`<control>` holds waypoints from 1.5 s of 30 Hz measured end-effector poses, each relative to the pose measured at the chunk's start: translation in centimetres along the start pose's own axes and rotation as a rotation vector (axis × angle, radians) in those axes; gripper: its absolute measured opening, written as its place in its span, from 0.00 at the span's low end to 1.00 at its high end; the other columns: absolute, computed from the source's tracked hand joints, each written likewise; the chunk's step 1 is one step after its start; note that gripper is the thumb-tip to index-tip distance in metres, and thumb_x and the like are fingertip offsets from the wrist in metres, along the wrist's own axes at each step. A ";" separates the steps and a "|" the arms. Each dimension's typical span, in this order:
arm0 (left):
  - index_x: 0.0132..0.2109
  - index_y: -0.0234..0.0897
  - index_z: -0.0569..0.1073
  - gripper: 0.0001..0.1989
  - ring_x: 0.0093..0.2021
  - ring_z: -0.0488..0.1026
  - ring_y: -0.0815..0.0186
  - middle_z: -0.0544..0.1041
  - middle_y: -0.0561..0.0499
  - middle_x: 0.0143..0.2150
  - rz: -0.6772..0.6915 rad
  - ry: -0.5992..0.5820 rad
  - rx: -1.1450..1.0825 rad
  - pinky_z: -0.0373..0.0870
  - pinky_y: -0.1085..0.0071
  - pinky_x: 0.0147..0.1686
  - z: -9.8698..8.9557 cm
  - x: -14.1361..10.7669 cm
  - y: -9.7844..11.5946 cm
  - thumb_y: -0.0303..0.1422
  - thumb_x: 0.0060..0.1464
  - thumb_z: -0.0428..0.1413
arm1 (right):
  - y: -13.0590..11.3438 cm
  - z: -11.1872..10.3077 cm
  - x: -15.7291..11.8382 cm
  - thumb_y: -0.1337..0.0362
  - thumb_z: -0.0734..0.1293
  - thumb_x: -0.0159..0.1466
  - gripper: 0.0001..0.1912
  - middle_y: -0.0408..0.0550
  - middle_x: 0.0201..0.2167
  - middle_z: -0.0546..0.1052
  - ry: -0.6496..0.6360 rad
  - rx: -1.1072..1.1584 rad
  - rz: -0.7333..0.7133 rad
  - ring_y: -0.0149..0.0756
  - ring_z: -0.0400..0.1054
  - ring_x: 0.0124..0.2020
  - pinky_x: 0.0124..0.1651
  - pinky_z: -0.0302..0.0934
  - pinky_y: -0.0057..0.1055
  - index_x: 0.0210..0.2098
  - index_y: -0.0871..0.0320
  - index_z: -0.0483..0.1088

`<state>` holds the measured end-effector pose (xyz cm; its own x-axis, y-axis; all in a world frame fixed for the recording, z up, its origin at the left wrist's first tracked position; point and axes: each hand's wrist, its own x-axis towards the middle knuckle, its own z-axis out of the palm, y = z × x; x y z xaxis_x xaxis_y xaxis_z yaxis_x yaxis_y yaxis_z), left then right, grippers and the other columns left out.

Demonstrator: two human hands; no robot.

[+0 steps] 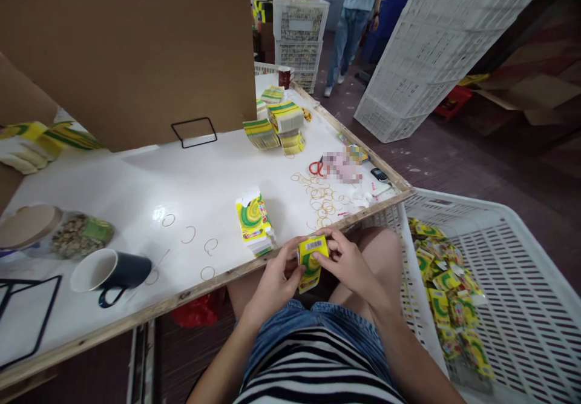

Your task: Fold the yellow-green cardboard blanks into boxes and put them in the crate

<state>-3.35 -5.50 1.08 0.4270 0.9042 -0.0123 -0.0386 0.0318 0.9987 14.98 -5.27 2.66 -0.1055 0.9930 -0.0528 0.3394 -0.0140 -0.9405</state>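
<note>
Between my two hands, over my lap at the table's front edge, is a small yellow-and-green printed carton (312,262) with a barcode on its upper end. My left hand (282,274) grips its left side, thumb along the edge. My right hand (347,261) closes on the right side, its thumb lying across the printed face. A stack of flat yellow-and-green cartons (254,219) sits on the white table (149,204) just ahead of my left hand. Loose rubber bands (324,198) lie scattered beyond my right hand.
A white crate (508,258) holding several yellow packets stands at my right. Bundled cartons (276,122), red-handled scissors (316,168) and a dark mug (115,269) are on the table. A large cardboard box (136,52) stands behind. A person (351,22) is upright near tall stacked crates (436,46).
</note>
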 end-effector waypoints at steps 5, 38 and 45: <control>0.64 0.39 0.59 0.28 0.47 0.77 0.60 0.75 0.41 0.55 -0.006 -0.014 -0.016 0.75 0.67 0.45 0.0 0.0 0.2 0.27 0.58 0.53 | -0.1 0.2 0.3 0.62 0.65 0.61 0.15 0.37 0.20 0.71 0.033 -0.096 -0.027 0.30 0.60 0.19 0.25 0.53 0.25 0.47 0.57 0.64; 0.58 0.41 0.65 0.25 0.56 0.72 0.53 0.76 0.42 0.54 -0.011 0.014 -0.309 0.71 0.60 0.52 0.0 0.0 0.4 0.33 0.55 0.62 | 1.5 1.0 -0.1 0.61 0.63 0.68 0.10 0.49 0.43 0.78 0.224 0.100 -0.275 0.39 0.72 0.47 0.50 0.66 0.35 0.45 0.53 0.74; 0.59 0.41 0.65 0.26 0.57 0.71 0.52 0.74 0.42 0.56 -0.003 0.007 -0.299 0.72 0.60 0.52 0.1 0.0 0.0 0.34 0.55 0.61 | 1.9 1.1 -0.2 0.59 0.64 0.67 0.11 0.49 0.42 0.78 0.202 0.138 -0.215 0.40 0.72 0.46 0.47 0.67 0.34 0.46 0.55 0.74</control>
<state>-3.25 -5.57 1.12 0.4212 0.9068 -0.0167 -0.3018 0.1575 0.9403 14.63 -5.60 0.53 0.0309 0.9780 0.2064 0.1984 0.1964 -0.9602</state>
